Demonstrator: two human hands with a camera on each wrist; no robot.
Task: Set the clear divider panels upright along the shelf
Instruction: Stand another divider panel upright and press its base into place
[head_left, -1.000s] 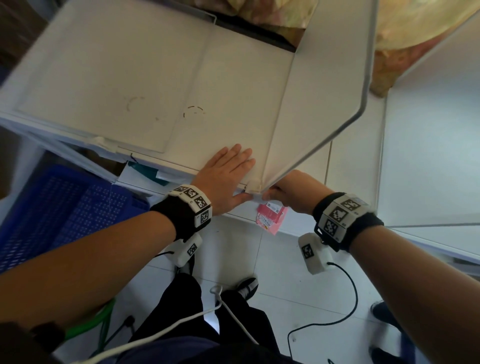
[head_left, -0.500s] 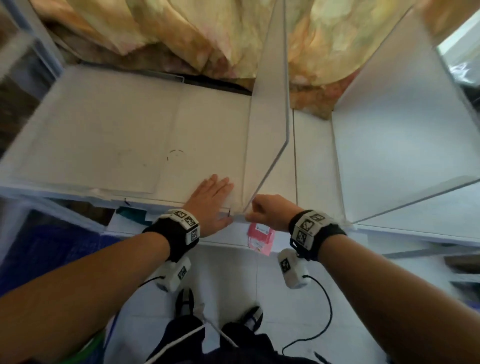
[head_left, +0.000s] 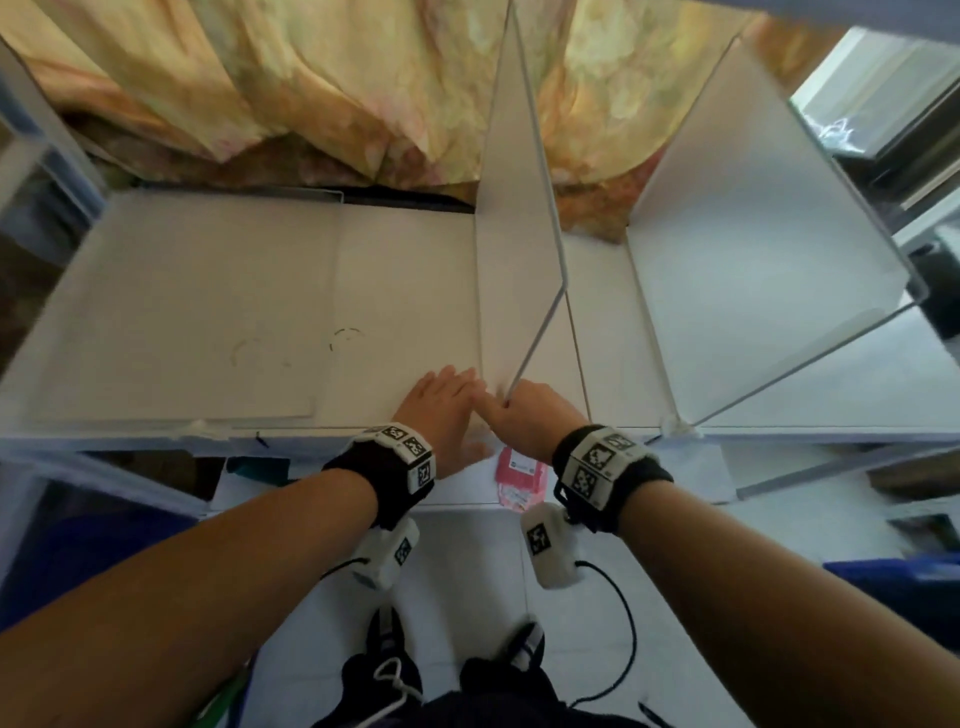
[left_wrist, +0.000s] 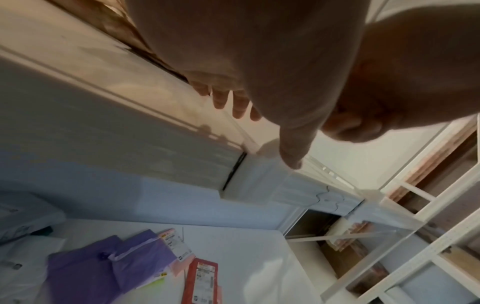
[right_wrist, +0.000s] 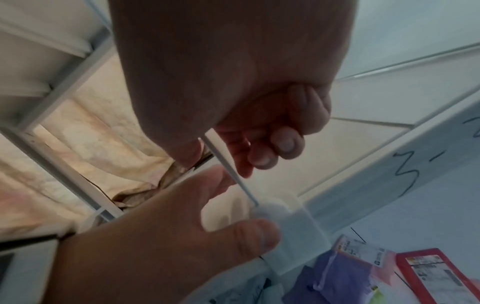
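Observation:
A clear divider panel (head_left: 514, 260) stands upright across the middle of the white shelf (head_left: 405, 291). My right hand (head_left: 524, 415) pinches its front lower edge (right_wrist: 226, 164) between thumb and fingers, just above a white clip (right_wrist: 285, 218) on the shelf's front rim. To the left of the panel my left hand (head_left: 441, 405) lies flat on the shelf, fingers (left_wrist: 233, 102) straight, and its thumb (right_wrist: 254, 236) touches the clip. A second panel (head_left: 753, 260) stands upright further right in its own clip (head_left: 675, 427). A third panel (head_left: 182, 312) lies flat at the shelf's left.
Yellow patterned cloth (head_left: 311, 78) hangs behind the shelf. On the lower shelf lie a pink packet (head_left: 519, 478), purple bags (left_wrist: 109, 267) and a red packet (left_wrist: 202, 279). Blue crates (head_left: 893, 587) stand on the floor at both sides. White rack bars (left_wrist: 415, 205) run to the right.
The middle panel has swung from leaning right to upright. My right hand rose from under the shelf rim onto the panel's front edge. The left hand stayed flat on the shelf.

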